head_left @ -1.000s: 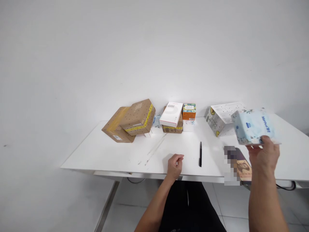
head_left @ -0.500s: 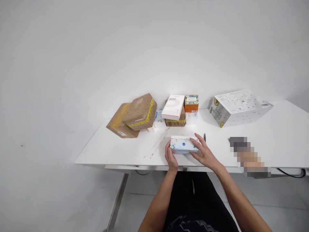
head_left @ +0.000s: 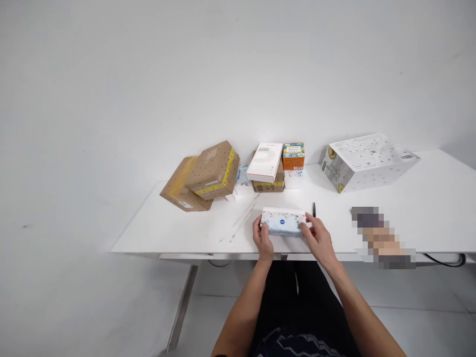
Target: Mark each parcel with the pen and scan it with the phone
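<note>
A light-blue and white tissue pack [head_left: 283, 225] with a floral print is held between my two hands near the table's front edge. My left hand [head_left: 263, 240] grips its left end, thumb on the near side. On the right end my right hand [head_left: 320, 240] closes round it, thumb in front and fingers behind. A black pen [head_left: 314, 209] lies just beyond my right hand, its near part hidden by that hand.
Along the wall on the white table [head_left: 148, 233] are two cardboard boxes [head_left: 213, 171], a white power bank box [head_left: 265, 161] on a carton, an orange-green box [head_left: 293, 156] and a large white box [head_left: 372, 163]. A pixelated item [head_left: 383, 238] lies right.
My right hand has brought the tissue pack from the right to the table's middle front. My left hand has taken its left end, and my right hand has shifted to the right end.
</note>
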### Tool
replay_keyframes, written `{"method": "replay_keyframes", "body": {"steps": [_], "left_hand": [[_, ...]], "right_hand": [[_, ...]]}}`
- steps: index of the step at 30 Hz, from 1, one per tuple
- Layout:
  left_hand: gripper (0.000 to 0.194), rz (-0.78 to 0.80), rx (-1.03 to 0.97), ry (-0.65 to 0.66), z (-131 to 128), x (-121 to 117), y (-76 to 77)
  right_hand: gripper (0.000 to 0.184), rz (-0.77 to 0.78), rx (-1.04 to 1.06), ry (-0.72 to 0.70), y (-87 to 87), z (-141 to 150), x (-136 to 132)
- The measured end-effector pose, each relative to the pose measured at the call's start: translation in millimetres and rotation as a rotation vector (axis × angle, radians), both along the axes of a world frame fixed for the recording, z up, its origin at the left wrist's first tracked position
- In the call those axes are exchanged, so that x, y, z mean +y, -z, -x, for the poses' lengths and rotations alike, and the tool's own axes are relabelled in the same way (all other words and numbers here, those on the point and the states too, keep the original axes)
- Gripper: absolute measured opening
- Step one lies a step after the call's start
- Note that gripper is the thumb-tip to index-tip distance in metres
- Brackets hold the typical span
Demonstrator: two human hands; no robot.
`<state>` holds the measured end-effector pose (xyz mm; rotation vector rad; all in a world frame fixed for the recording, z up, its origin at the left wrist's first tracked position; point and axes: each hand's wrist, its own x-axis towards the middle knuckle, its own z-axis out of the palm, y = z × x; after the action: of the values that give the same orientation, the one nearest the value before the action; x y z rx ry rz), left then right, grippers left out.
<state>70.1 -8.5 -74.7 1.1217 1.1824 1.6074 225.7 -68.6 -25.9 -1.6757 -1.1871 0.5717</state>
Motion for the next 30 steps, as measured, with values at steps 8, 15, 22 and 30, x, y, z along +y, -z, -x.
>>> {"method": "replay_keyframes", "body": {"steps": [8,15,22,30], "left_hand": [[0.035,-0.089,-0.239,-0.030,1,2,4.1],[0.031,-0.050,-0.160,-0.059,0,1,-0.2],[0.035,-0.011,-0.037,-0.037,-2,-2,-5.3],[0.029,-0.022,-0.049,-0.020,0,1,-2.2]], "right_hand": [[0.032,-0.139,-0.047,-0.055,8.1,-13,-6],[0.028,-0.054,0.043,-0.030,20.5,-8,-16],[0.034,-0.014,0.150,-0.002,14.4,-7,-15],[0.047,-0.029,0.045,0.012,5.2,-4,-5]]}}
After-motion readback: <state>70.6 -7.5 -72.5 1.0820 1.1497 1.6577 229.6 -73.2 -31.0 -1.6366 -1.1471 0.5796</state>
